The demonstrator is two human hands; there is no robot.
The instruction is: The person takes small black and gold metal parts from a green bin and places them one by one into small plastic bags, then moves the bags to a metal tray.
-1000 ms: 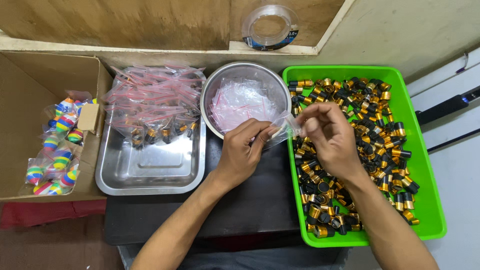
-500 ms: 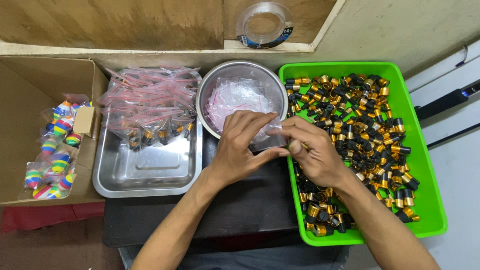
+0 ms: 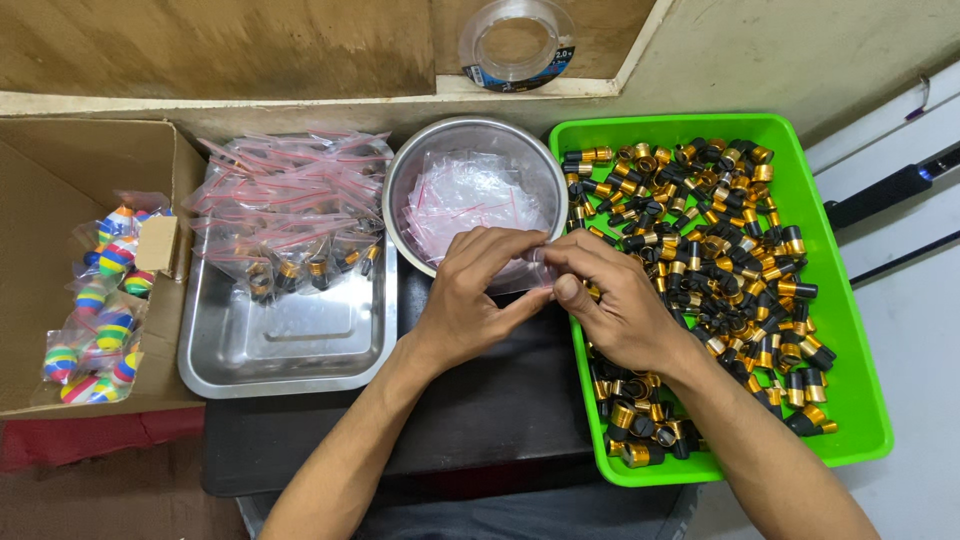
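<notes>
My left hand and my right hand meet over the near rim of a round steel bowl. Between their fingertips they pinch a small clear plastic bag; what is inside it is hidden by my fingers. The bowl holds more empty clear bags with red strips. Right of my hands, a green tray is heaped with several small black-and-gold cylindrical parts. To the left, a rectangular steel tray carries a pile of filled clear bags.
A cardboard box at the far left holds bags of striped, many-coloured balls. A roll of clear tape lies on the wooden ledge behind the bowl. Everything rests on a black surface.
My hands have come together from above the green tray's left edge to the bowl's near rim, closing on the small bag. The view has shifted slightly.
</notes>
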